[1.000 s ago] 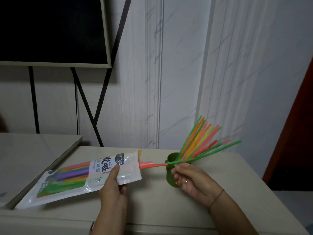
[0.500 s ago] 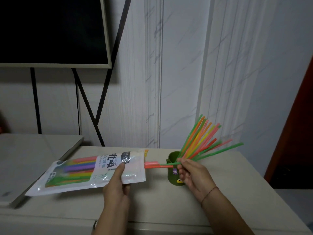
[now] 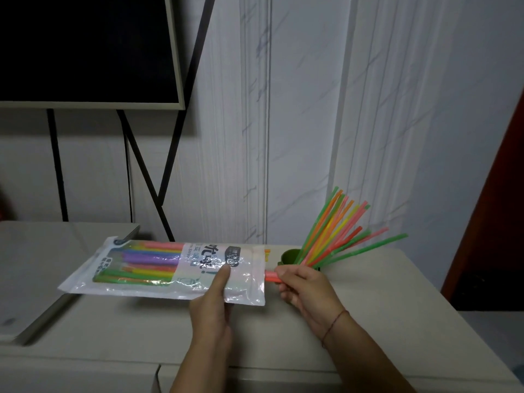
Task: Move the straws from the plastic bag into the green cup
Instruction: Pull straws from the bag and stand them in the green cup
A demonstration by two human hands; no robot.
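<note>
Left hand (image 3: pixel 211 303) gripped the plastic bag (image 3: pixel 249 282); right hand (image 3: pixel 307 287) pinched the pink straw ends (image 3: pixel 271 275) at its mouth.
Bag was held roughly level above the table (image 3: pixel 397 302), mouth pointing right, thumb on top of the clear film and fingers hidden underneath. Remaining straws (image 3: pixel 147 263) inside it: pink, purple, yellow, orange, green, lying lengthwise. Right-hand fingers were curled round the ends sticking out of the bag mouth, just in front of the green cup (image 3: pixel 289 256). Cup stood upright on the table behind the right hand, lower part hidden by it. Fanned straws (image 3: pixel 338 232) already sat in the cup, leaning right. Red cord (image 3: pixel 334 324) on the right wrist. Dark screen (image 3: pixel 85 46) on a black stand (image 3: pixel 167 154) at upper left.
</note>
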